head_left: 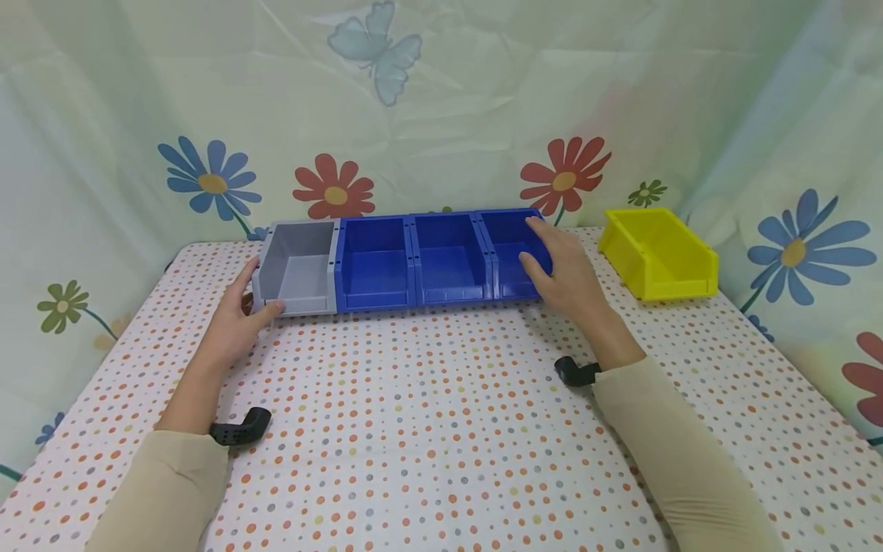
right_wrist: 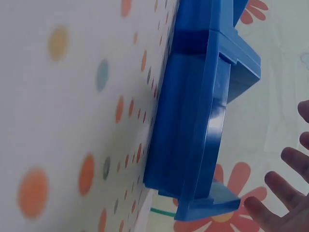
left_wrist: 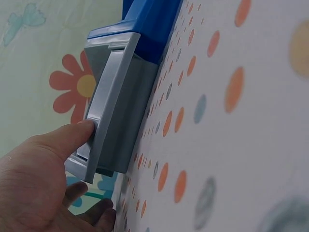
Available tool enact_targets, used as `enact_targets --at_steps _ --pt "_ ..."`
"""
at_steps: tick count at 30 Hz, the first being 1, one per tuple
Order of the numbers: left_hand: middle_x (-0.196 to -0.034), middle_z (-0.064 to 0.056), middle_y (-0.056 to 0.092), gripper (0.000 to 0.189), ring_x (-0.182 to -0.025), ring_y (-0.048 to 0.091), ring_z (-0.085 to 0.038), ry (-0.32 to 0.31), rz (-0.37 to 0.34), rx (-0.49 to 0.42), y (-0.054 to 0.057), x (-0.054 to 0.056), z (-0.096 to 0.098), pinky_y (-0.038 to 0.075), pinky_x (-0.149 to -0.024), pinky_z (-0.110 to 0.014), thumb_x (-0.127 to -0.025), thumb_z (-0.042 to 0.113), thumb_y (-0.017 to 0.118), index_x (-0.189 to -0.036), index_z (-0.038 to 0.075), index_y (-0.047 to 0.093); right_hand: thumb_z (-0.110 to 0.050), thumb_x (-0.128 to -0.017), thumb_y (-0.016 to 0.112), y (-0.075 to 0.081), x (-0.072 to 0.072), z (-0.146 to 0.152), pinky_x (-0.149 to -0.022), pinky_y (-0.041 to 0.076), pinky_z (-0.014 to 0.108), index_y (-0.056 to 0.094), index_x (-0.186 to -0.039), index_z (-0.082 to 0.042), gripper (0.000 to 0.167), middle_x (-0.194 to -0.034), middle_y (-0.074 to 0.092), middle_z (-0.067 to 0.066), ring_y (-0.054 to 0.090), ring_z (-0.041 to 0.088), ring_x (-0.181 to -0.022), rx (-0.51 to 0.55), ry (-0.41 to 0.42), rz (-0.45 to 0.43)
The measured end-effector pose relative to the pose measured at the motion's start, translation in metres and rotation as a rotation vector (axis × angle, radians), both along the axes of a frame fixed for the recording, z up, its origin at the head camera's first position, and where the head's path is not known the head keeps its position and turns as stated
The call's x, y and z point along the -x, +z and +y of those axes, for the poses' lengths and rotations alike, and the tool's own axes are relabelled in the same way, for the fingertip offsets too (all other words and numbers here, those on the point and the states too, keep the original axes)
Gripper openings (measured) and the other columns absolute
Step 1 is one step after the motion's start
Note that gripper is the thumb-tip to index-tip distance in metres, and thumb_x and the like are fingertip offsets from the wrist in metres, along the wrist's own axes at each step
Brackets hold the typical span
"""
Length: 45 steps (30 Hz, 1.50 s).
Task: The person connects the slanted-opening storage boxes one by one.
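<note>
A grey storage bin heads a row at the back of the table, side by side with three blue ones: a left blue bin, a middle blue bin and a right blue bin. My left hand holds the grey bin's front left corner, thumb on the front lip and fingers along the outer side. In the left wrist view the thumb rests on that lip. My right hand hovers at the right blue bin, fingers spread and, in the right wrist view, apart from it. All four bins look empty.
A yellow storage bin stands separately to the right, angled. A dotted cloth covers the table, and a flowered curtain hangs behind and at both sides. Each wrist wears a black camera.
</note>
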State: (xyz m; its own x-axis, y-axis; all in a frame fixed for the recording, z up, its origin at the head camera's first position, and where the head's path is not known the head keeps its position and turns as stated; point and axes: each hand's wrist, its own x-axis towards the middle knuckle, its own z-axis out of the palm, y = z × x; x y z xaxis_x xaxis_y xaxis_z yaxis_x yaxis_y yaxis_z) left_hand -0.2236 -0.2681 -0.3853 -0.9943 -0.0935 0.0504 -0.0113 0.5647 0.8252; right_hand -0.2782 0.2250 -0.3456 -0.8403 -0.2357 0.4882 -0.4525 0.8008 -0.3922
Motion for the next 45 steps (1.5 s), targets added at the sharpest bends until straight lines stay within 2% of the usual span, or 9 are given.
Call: enact_targets --at_steps 4,12,18,25,35,45 --pt "-0.174 -0.018 0.003 0.088 -0.154 0.019 -0.056 -0.003 0.003 0.0 0.0 0.0 0.0 0.023 -0.126 -0.065 -0.104 0.027 0.062 -0.168 0.034 0.001 -0.021 -0.105 0.056 0.003 -0.002 0.006 -0.125 0.03 0.062 0.041 -0.158 -0.007 0.057 -0.161 0.044 0.018 0.039 0.041 -0.149 0.023 -0.013 0.033" --pt "-0.175 -0.016 0.005 0.088 -0.154 0.021 -0.054 0.002 0.004 -0.009 -0.001 0.0 0.0 0.024 -0.125 -0.065 -0.104 0.027 0.062 -0.167 0.037 0.001 -0.021 -0.105 0.056 0.008 -0.006 0.019 -0.122 0.033 0.065 0.039 -0.159 -0.012 0.058 -0.161 0.044 0.018 0.039 0.043 -0.148 0.042 -0.061 0.01" --pt "-0.175 -0.015 0.007 0.088 -0.154 0.023 -0.053 0.008 0.01 -0.007 -0.002 0.0 0.0 0.025 -0.125 -0.066 -0.104 0.027 0.062 -0.168 0.035 0.002 -0.021 -0.105 0.057 0.008 -0.004 0.031 -0.125 0.03 0.062 0.038 -0.16 -0.013 0.059 -0.163 0.04 0.018 0.036 0.04 -0.15 0.042 -0.104 0.015" --pt "-0.174 -0.016 0.006 0.089 -0.155 0.019 -0.054 0.016 0.005 0.005 0.0 0.003 0.002 0.023 -0.126 -0.064 -0.104 0.026 0.062 -0.167 0.037 0.002 -0.02 -0.104 0.057 0.009 -0.005 0.045 -0.125 0.028 0.063 0.041 -0.158 -0.011 0.057 -0.163 0.041 0.017 0.036 0.043 -0.149 0.058 -0.147 0.044" --pt "-0.174 -0.019 0.006 0.088 -0.154 0.017 -0.056 0.005 0.004 0.008 0.001 0.004 0.003 0.022 -0.126 -0.065 -0.104 0.026 0.062 -0.168 0.036 0.002 -0.024 -0.105 0.055 0.005 -0.004 0.068 -0.128 0.025 0.061 0.041 -0.158 -0.011 0.057 -0.162 0.042 0.018 0.035 0.045 -0.148 0.087 -0.233 0.037" --pt "-0.174 -0.019 0.006 0.089 -0.155 0.018 -0.055 0.018 -0.01 0.014 0.001 0.002 0.002 0.023 -0.126 -0.065 -0.104 0.025 0.062 -0.167 0.037 0.002 -0.03 -0.104 0.05 0.003 -0.002 0.09 -0.118 0.033 0.068 0.037 -0.16 -0.013 0.06 -0.162 0.038 0.02 0.034 0.048 -0.143 0.135 -0.345 -0.016"
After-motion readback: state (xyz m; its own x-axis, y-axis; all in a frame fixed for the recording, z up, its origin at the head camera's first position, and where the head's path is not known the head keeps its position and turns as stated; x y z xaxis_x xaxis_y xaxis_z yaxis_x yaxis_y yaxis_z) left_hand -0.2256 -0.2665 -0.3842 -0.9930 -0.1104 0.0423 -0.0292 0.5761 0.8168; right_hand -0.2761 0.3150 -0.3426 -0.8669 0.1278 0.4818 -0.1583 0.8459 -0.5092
